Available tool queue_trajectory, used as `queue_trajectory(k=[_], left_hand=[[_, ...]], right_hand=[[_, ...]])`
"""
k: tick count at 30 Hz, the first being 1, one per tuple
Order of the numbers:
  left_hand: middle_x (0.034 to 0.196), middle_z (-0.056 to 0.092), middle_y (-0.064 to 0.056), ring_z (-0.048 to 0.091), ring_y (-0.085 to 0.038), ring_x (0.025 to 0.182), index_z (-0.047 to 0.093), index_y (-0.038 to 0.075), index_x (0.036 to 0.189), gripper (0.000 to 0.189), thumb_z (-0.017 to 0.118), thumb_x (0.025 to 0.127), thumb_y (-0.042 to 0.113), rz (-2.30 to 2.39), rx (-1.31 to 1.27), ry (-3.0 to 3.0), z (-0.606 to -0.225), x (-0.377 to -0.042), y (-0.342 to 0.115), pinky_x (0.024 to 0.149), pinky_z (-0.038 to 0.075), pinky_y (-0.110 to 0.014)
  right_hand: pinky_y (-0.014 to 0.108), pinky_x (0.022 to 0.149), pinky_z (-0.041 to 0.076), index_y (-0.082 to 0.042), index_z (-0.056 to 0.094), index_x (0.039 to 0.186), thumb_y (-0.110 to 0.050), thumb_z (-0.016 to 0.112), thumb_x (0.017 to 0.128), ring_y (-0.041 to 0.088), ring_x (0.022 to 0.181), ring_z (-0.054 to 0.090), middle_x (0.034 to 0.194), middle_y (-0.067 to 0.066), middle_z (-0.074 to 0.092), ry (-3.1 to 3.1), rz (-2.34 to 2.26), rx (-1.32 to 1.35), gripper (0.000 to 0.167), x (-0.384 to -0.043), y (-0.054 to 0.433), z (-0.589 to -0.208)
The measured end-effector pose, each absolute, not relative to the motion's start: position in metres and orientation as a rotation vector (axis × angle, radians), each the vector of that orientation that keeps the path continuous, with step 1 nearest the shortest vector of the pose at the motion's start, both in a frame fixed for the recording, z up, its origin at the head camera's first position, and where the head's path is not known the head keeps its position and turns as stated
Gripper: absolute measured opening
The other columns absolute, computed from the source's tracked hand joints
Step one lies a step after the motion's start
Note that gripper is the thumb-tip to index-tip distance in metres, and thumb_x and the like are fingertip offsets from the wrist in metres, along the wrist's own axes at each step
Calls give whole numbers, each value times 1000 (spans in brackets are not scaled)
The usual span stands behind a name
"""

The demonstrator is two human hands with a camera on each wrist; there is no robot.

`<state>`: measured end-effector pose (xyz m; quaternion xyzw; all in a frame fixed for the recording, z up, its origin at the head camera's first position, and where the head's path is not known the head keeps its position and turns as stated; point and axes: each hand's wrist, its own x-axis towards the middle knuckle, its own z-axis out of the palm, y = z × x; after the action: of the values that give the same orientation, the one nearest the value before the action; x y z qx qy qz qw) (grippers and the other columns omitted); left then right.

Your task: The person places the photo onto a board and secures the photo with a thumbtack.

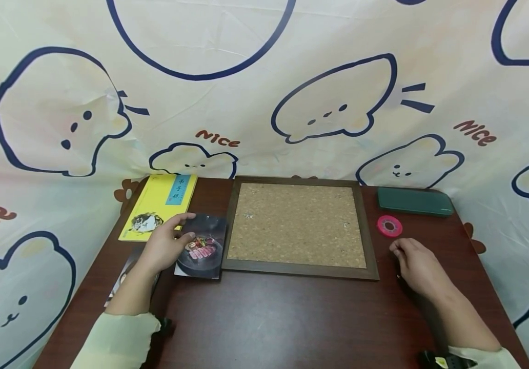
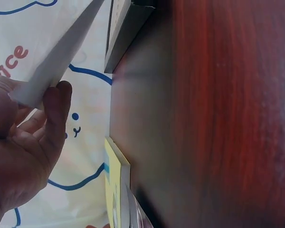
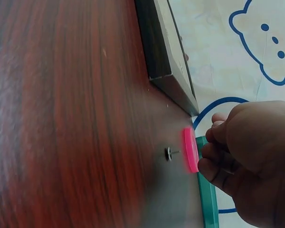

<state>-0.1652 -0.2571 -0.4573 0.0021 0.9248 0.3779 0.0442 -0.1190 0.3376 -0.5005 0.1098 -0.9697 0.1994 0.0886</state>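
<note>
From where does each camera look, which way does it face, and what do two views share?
Head: worn on the head, looking forward and down over the table; the person's left grip, right grip, forearms and sleeves show.
Left wrist: worn there, looking past the left grip, which holds a card; the yellow book also shows.
Right wrist: worn there, looking past the right grip toward a pin.
Head and right wrist share the pink disc and green case.

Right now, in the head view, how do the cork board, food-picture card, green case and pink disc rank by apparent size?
Largest to smallest, as they look:
1. Cork board
2. Food-picture card, partly covered by the left hand
3. Green case
4. Pink disc
</note>
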Motion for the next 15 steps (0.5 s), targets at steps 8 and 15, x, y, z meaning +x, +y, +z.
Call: queue_trajectory(k=[8,15], left_hand=[[131,55,-18,64,-36,100,57,17,146,49,70,99,12,1198,-4,2846,-458,-170,-251,68,54,-37],[128,58,-18,62,-30,88,60,16,143,46,71,98,10,1244,36,2858,-460,-174,-243,63,53,-35]], right_hand=[[59,83,53,-1,67,106,1,62,101,34,96,64,105,18,66,-2857,636,330,8,-125,327,-496],[58,84,53,-2,68,106,3,63,99,35,99,65,104,16,67,-2824,675,360,9,-132,314,-496]])
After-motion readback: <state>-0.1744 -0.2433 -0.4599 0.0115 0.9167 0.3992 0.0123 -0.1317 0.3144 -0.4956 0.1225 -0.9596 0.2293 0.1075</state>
